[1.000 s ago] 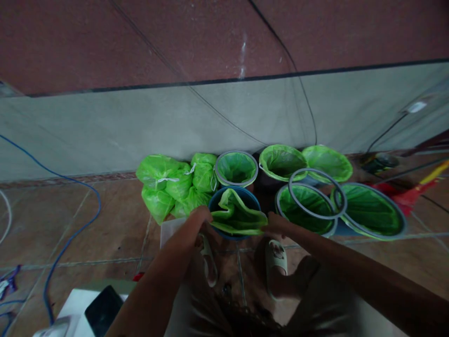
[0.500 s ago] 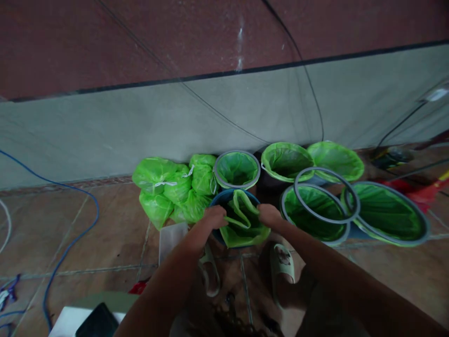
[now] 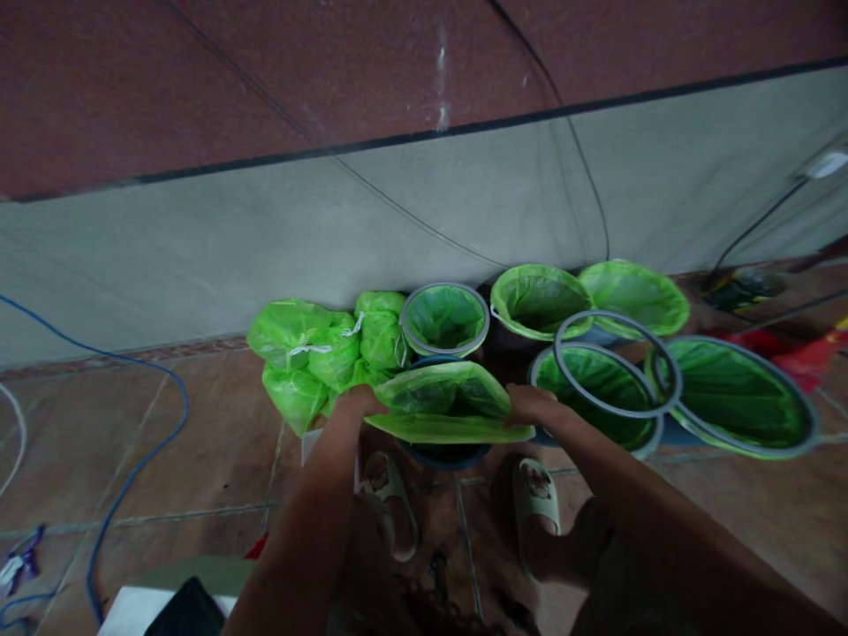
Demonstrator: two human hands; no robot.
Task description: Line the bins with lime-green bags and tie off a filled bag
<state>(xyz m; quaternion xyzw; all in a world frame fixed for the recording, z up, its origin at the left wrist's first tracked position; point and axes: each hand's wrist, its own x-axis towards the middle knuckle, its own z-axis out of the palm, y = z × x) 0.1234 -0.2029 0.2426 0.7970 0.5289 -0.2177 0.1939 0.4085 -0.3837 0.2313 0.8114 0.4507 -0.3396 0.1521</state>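
Observation:
A green bin bag (image 3: 450,428) is stretched wide between my hands, its mouth facing up. My left hand (image 3: 359,403) is closed on the bag's left edge. At the opposite edge, my right hand (image 3: 530,405) grips the bag too. Beneath it stands a blue bin (image 3: 450,458), mostly hidden by the bag. Just behind is a bin with a grey rim ring (image 3: 405,329) and a green liner. A loose grey ring (image 3: 558,367) lies across the lined bin (image 3: 655,439) to the right of my right hand.
Several tied green bags (image 3: 291,331) sit against the wall on the left. More lined bins (image 3: 805,415) stand to the right. A blue hose (image 3: 182,402) runs over the tiles, and a translucent box (image 3: 311,443) is beside my left forearm.
My hands have moved apart, pulling the bag's crumpled, folded mouth out into a wide opening above the blue bin. The view has shifted slightly.

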